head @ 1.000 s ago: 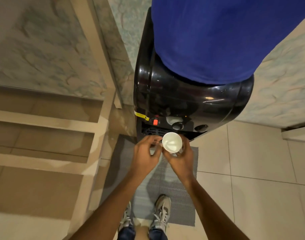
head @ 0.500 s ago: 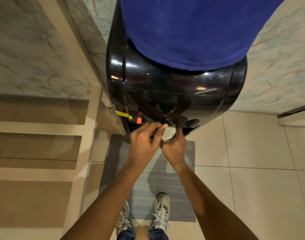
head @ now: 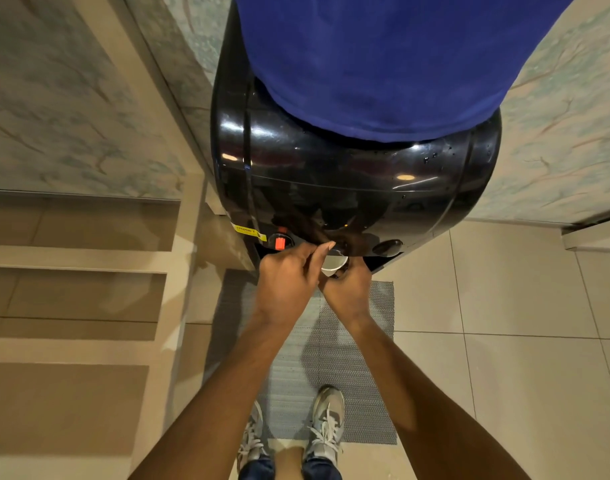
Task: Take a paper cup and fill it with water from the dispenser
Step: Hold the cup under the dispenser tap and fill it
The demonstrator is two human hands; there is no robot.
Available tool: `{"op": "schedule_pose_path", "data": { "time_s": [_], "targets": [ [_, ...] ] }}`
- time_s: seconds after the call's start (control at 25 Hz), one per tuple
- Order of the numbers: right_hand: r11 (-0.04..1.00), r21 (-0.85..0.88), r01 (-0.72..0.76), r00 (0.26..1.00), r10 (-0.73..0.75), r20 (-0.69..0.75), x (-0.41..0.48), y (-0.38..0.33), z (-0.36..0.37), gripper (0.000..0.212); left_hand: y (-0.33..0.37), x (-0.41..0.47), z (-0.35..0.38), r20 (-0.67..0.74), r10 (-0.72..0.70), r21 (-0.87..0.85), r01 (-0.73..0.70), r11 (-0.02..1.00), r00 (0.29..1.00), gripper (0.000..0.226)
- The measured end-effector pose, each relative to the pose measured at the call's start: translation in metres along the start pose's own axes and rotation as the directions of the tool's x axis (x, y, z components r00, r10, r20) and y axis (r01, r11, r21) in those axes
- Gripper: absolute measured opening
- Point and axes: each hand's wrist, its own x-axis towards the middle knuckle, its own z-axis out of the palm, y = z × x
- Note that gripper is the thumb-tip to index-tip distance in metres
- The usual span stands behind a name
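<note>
The small white paper cup [head: 333,266] sits tucked right under the middle tap of the glossy black water dispenser [head: 352,188]. Right hand [head: 348,292] has its grip wrapped round the cup from below; left hand [head: 289,278] pinches near the rim, fingers curled. Grey mesh mat [head: 366,358] on the floor underneath.

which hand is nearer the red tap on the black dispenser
Left. The left hand sits just below and right of the red tap; the right hand is farther right, holding the white paper cup.

left hand [head: 289,278] curled, right hand [head: 348,289] cupped
</note>
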Motion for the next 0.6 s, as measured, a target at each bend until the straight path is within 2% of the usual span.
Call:
{"op": "schedule_pose_path", "data": {
  "time_s": [0.2, 0.6],
  "targets": [
    [1.000, 0.002, -0.004, 1.000, 0.004, -0.005, -0.0016, 0.0058, 0.0030, 0.046, -0.0015, 0.0019, -0.0032, 0.042, 0.076, 0.137, -0.081, 0.987, 0.996, 0.029],
    [1.000, -0.021, 0.002, 1.000, -0.003, -0.025, -0.0013, 0.0037, 0.0038, 0.048, -0.0001, 0.0032, -0.0049, 0.060, 0.058, 0.166, -0.067, 0.984, 0.997, 0.033]
  ]
}}
